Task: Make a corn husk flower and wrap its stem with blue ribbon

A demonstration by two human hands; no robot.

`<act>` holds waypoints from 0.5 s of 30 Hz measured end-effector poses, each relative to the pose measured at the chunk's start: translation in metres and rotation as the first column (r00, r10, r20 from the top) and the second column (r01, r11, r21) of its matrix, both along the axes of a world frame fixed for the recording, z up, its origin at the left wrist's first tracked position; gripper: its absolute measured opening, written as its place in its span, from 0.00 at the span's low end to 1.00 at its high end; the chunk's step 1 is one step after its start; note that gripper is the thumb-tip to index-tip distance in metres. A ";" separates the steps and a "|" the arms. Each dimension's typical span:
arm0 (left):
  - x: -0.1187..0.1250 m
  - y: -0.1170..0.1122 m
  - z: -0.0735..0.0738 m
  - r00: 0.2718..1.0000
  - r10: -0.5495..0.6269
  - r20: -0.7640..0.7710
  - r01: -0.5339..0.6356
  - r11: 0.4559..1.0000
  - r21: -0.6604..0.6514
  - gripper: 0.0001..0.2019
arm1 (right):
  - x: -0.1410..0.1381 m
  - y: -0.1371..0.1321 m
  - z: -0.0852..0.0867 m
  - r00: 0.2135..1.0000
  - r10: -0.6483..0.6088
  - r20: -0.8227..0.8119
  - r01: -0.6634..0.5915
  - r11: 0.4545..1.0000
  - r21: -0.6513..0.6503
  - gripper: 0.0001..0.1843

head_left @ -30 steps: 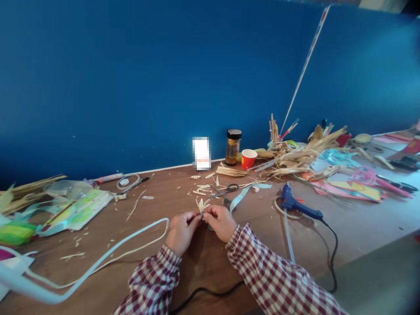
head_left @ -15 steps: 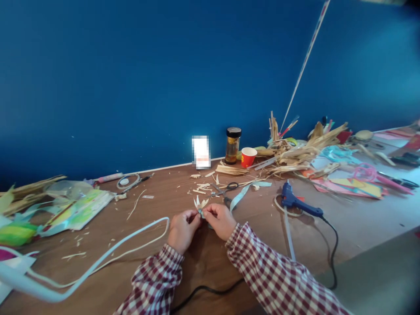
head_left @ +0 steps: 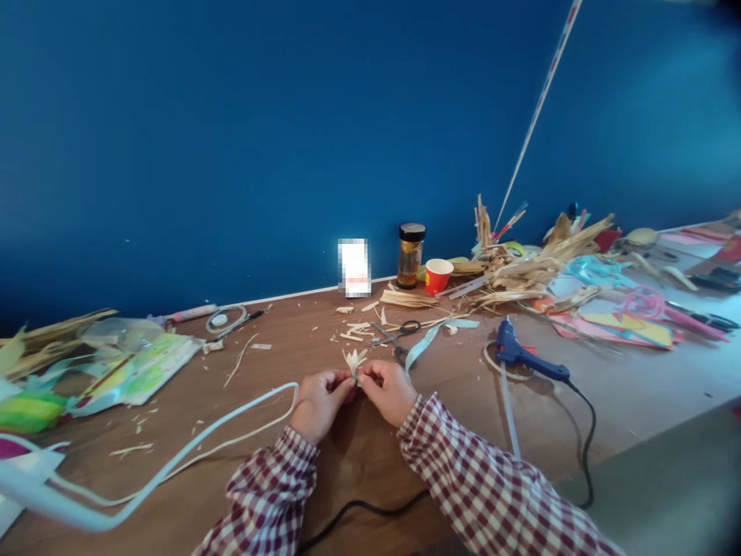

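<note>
My left hand [head_left: 317, 401] and my right hand [head_left: 387, 390] meet over the brown table [head_left: 272, 463], both pinched on a small pale husk flower [head_left: 354, 360] whose pointed petals stick up between my fingertips. Both sleeves are red-and-white checked. Black-handled scissors [head_left: 399, 335] lie just beyond my hands, beside a light blue ribbon strip [head_left: 425, 344]. A blue glue gun [head_left: 524, 359] lies to the right of my right hand, its black cord trailing toward the table edge.
Dried husk strips [head_left: 521, 274], a red paper cup [head_left: 438, 277] and a dark-lidded jar [head_left: 411, 256] stand at the back by the blue wall. Coloured paper and pink scissors [head_left: 648, 309] cover the right. Plastic packets [head_left: 133, 371] lie left; a white cable [head_left: 191, 444] loops across the front.
My hands stay pinched together in nearly the same spot; the husk flower has turned slightly between my fingers, its petals now standing more upright.
</note>
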State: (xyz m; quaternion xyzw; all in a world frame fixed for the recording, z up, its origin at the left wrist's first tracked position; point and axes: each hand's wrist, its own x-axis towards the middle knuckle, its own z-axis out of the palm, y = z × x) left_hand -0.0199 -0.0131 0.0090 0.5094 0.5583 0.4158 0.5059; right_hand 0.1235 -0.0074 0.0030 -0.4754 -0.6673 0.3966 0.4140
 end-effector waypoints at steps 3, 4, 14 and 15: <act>0.002 -0.001 0.002 0.994 0.048 0.094 -0.042 0.997 -0.065 0.08 | 0.000 -0.001 0.003 1.000 0.006 -0.017 -0.006 1.000 -0.002 0.07; 0.002 -0.001 0.002 0.991 0.058 0.118 -0.049 0.995 -0.082 0.08 | 0.000 -0.002 0.004 1.000 0.010 -0.028 -0.010 1.000 -0.008 0.07; -0.002 0.002 -0.002 0.941 0.083 0.327 -0.045 0.991 -0.123 0.16 | 0.002 0.003 0.006 0.977 0.085 -0.198 -0.117 0.981 -0.153 0.07; -0.002 0.003 -0.003 0.940 0.082 0.330 -0.042 0.991 -0.126 0.16 | 0.003 0.004 0.007 0.977 0.094 -0.192 -0.125 0.980 -0.155 0.07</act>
